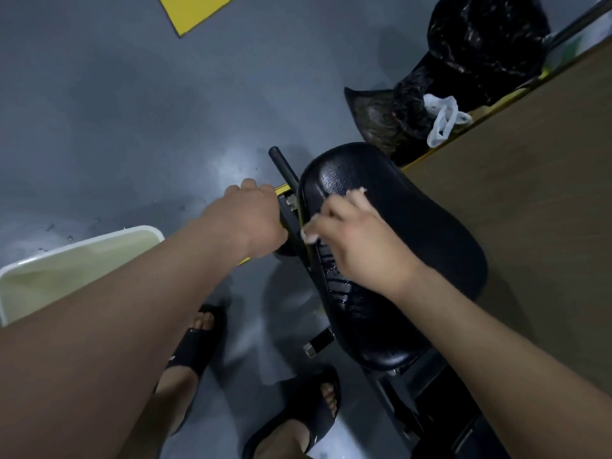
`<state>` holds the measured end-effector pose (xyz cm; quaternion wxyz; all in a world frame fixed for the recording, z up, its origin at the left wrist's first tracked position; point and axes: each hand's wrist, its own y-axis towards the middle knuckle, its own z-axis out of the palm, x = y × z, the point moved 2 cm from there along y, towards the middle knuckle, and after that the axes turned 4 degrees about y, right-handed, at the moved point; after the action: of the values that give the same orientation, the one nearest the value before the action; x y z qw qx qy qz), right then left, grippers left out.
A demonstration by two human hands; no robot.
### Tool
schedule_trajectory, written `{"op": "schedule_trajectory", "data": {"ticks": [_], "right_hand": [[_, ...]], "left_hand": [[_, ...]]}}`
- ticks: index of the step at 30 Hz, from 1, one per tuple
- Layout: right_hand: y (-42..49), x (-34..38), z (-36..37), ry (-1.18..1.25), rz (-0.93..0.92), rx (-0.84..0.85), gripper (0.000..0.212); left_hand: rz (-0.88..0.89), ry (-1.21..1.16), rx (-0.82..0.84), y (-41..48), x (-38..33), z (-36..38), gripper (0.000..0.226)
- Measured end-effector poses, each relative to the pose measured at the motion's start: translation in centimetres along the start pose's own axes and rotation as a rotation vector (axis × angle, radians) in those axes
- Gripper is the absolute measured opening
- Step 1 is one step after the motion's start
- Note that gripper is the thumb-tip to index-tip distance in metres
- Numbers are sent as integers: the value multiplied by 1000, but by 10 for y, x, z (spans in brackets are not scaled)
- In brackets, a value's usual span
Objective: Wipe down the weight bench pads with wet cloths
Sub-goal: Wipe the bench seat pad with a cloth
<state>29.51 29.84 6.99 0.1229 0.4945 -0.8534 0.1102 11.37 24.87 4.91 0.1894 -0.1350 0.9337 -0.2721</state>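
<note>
Head view, looking steeply down. The black weight bench pad (pixel 414 233) sits right of centre, running from the middle of the frame down towards my lower right, its textured skin glossy with wet streaks just under the wrist. Right hand (pixel 359 241) is on the pad's upper left part, fingers clenched around a pale wet cloth (pixel 309 235); the cloth shows at both ends of the fist and lies against the pad near its left rim. Left hand (pixel 245 220) is just beside the pad, fingers curled over the bench frame (pixel 286 223), a black and yellow piece; fingertips hidden, so I cannot tell how tight the hold is. A black bar (pixel 284 170) juts up and left from the frame. A white basin (pixel 82 243) stands on the grey floor (pixel 116 111) at left, partly behind the left forearm. Two black sandals (pixel 198 346) on bare feet below. Black rubbish bags (pixel 480 51) and a white plastic bag (pixel 443 120) lie upper right, against a wood-grain panel (pixel 530 193).
</note>
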Motion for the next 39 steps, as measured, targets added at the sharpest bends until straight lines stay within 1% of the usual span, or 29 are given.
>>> {"op": "schedule_trajectory", "data": {"ticks": [1,3,5,7,9,11,14,16,18,21,22,23,24,27,29,31,32,35,36,37,39], "right_hand": [[-8,0,-2,2,-20,28,33],[-1,-8,-8,-21,-25,50,31],[27,-17,-10,-29,33,-16,26],[55,-24,-9,-25,126,-116,20],[64,-24,-4,-43,185,-169,19],[49,-17,0,-51,119,-140,20],[-1,-5,0,-4,-10,-3,26],[-19,-3,-4,7,-46,65,30],[-2,-6,-6,-34,-20,59,31],[45,-12,-7,-84,127,-71,28],[53,-13,-5,-80,163,-97,26],[54,-13,-3,-72,166,-103,24],[46,-12,0,-62,129,-87,24],[-5,4,7,-15,-32,77,28],[-32,14,8,17,-71,183,33],[-27,7,4,12,-79,223,36],[-14,0,1,3,-68,192,34],[25,-23,-14,3,52,-32,26],[30,-28,-15,5,92,-81,25],[30,-28,-14,9,111,-101,25],[14,-22,-11,12,87,-85,24]], "left_hand": [[12,-11,-1,0,-3,-2,38],[30,-19,3,0,-7,-3,40],[19,-26,8,0,-8,-4,41],[2,-27,13,-1,-8,-5,33],[-12,-30,12,-2,-8,-5,26],[-22,-35,7,-1,-6,-6,24],[-25,-52,1,3,1,-5,22],[-18,-51,6,4,4,-5,21],[-16,-49,-4,5,4,-5,17],[2,-40,5,5,-2,-7,8],[10,-33,16,4,-2,-8,10],[15,-27,27,4,-2,-9,16],[15,-22,37,4,-1,-11,24],[5,-38,54,4,2,-12,33],[11,-83,59,2,0,-11,36],[27,-147,52,1,-7,-11,40],[38,-185,41,1,-11,-11,41],[128,-295,-6,2,-16,-13,30],[172,-321,-16,4,-15,-11,36],[215,-325,-19,5,-14,-11,47],[278,-298,-6,5,-15,-6,67]]}}
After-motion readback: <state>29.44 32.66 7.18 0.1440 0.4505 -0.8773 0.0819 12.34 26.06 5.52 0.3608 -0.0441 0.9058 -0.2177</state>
